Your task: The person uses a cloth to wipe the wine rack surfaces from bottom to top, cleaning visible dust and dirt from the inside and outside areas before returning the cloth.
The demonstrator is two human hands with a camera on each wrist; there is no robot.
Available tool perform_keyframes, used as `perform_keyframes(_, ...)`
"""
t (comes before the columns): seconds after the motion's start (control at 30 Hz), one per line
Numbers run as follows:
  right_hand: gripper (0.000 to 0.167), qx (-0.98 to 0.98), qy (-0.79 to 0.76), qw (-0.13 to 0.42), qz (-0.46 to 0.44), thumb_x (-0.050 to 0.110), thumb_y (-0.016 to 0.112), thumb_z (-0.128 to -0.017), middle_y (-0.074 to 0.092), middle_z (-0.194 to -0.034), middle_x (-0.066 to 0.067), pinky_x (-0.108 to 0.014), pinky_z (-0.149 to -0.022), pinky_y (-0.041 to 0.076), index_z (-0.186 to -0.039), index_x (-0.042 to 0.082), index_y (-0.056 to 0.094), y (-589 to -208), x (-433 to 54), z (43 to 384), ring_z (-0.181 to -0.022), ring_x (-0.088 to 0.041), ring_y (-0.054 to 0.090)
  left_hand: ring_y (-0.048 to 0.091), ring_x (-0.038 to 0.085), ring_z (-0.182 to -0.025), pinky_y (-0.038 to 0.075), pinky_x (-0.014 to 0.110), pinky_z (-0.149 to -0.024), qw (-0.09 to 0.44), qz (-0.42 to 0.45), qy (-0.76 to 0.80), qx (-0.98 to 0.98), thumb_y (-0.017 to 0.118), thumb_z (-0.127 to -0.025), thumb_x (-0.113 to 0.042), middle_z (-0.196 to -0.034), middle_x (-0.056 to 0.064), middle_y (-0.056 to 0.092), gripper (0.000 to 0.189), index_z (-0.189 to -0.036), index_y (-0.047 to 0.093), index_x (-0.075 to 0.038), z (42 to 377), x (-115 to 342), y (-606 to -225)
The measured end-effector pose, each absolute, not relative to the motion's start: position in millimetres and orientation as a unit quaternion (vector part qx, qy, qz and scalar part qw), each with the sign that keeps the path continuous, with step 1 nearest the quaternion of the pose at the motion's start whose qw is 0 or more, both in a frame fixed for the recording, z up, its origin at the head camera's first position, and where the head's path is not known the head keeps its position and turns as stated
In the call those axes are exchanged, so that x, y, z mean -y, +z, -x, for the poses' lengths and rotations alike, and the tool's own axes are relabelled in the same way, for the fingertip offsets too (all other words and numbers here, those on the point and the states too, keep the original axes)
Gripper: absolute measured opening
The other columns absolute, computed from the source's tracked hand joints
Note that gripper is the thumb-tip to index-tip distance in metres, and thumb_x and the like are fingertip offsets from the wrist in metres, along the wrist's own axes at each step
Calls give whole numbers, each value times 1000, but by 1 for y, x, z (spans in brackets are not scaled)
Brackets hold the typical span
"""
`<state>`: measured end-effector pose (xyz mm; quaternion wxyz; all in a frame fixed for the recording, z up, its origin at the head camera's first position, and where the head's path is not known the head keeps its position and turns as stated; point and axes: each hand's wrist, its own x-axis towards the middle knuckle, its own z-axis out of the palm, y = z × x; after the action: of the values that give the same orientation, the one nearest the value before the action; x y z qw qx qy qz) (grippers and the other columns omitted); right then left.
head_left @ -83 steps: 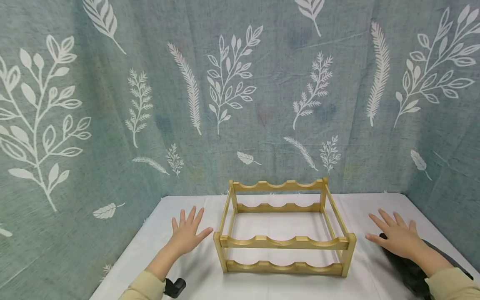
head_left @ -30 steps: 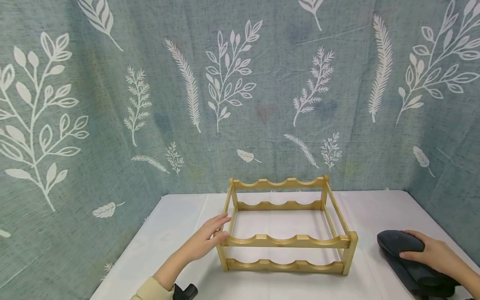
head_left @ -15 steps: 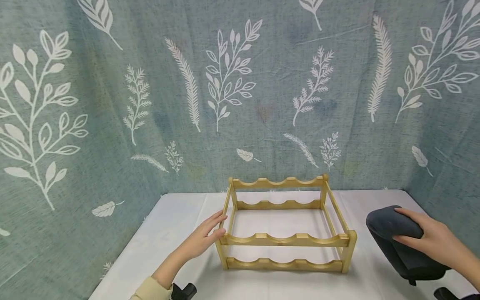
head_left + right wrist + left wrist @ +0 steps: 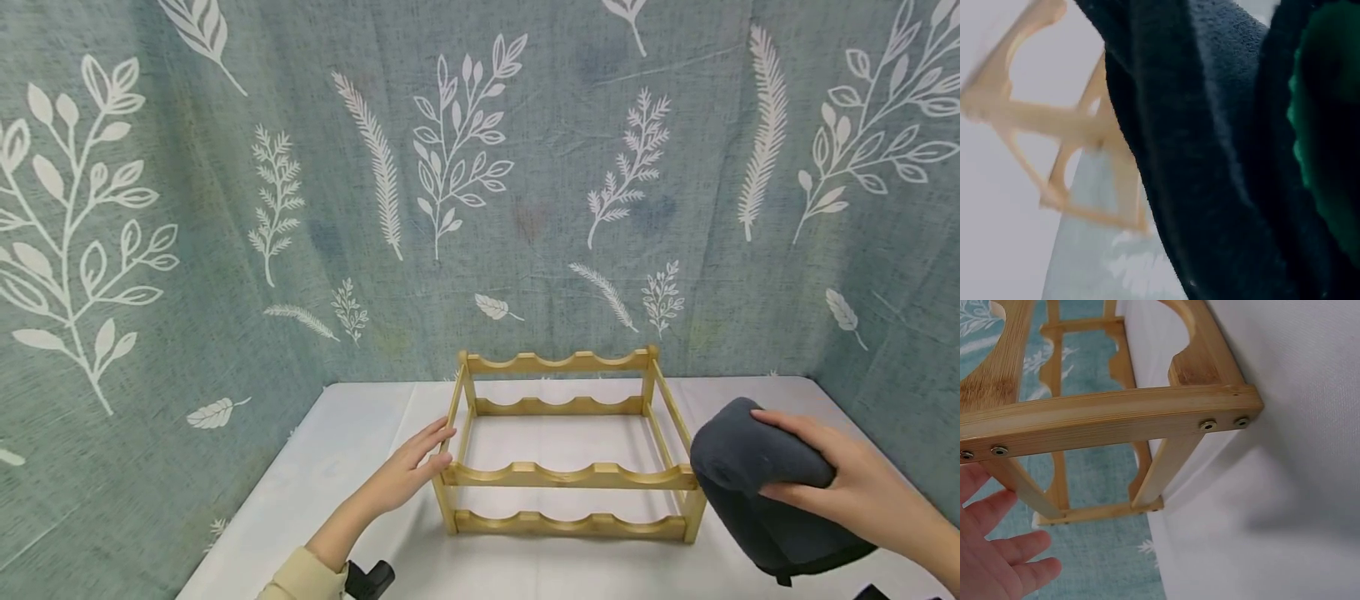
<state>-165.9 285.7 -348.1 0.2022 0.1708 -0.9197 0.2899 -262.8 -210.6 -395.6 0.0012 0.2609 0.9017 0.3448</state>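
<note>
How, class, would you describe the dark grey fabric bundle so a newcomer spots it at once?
On the white table, find the scalloped wooden wine rack. By the rack's right end, the right hand grips the dark grey fabric bundle. Its bulky, dark, rounded shape sets it apart from the pale, open-framed rack.

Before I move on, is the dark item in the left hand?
No, the right hand grips the dark item, while the left hand is at the wooden rack.

The rack (image 4: pixel 525 474) is tan, the fabric bundle (image 4: pixel 750 467) dark blue-grey, the backdrop (image 4: pixel 540 192) blue-green with white leaves.
</note>
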Motion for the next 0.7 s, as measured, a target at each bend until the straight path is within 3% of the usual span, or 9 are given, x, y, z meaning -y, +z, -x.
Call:
perform_keyframes(0.07, 76, 910, 290, 212, -210, 17, 83, -61, 49, -122, 13, -25, -61, 47, -129, 15, 49, -350, -274, 163, -96, 8, 48, 19, 36, -137, 20, 61, -104, 1, -263, 346, -901, 43, -97, -32, -150, 12, 23, 48, -138, 40, -9, 263, 211, -396)
perform_keyframes(0.13, 75, 897, 295, 214, -253, 17, 84, -61, 46, -119, 23, -21, -61, 46, -128, 17, 51, -353, -260, 161, -98, 10, 47, 19, 35, -137, 20, 60, -104, 1, -264, 346, -900, 43, -97, -32, -150, 12, 23, 48, -138, 39, -8, 263, 212, -396)
perform_keyframes(0.27, 71, 874, 309, 179, -328, 23, 81, -66, 53, -119, 11, -23, -64, 47, -129, 17, 49, -357, -232, 159, -100, 2, 52, 19, 34, -137, 19, 58, -106, 0, -265, 348, -899, 43, -97, -31, -150, 11, 24, 48, -139, 38, -7, 263, 213, -396)
perform_keyframes(0.43, 66, 878, 314, 82, -351, 43, 71, -74, 54, -120, -3, -25, -68, 49, -132, 24, 46, -366, -198, 160, -103, -10, 55, 19, 35, -137, 19, 57, -106, -5, -269, 352, -897, 42, -98, -28, -149, 13, 25, 49, -139, 36, -3, 264, 214, -397)
perform_keyframes(0.57, 64, 883, 301, 18, -360, 52, 65, -76, 53, -121, -2, -28, -71, 50, -132, 29, 45, -377, -167, 165, -102, -18, 58, 19, 34, -137, 19, 57, -106, -8, -269, 358, -894, 42, -98, -27, -149, 14, 25, 48, -139, 36, -2, 264, 215, -399)
perform_keyframes(0.7, 63, 879, 283, -30, -383, 54, 63, -77, 53, -118, 3, -28, -72, 50, -131, 29, 45, -394, -136, 176, -99, -12, 57, 20, 35, -136, 19, 57, -106, -11, -269, 363, -892, 42, -97, -26, -149, 14, 26, 48, -138, 37, -2, 265, 215, -400)
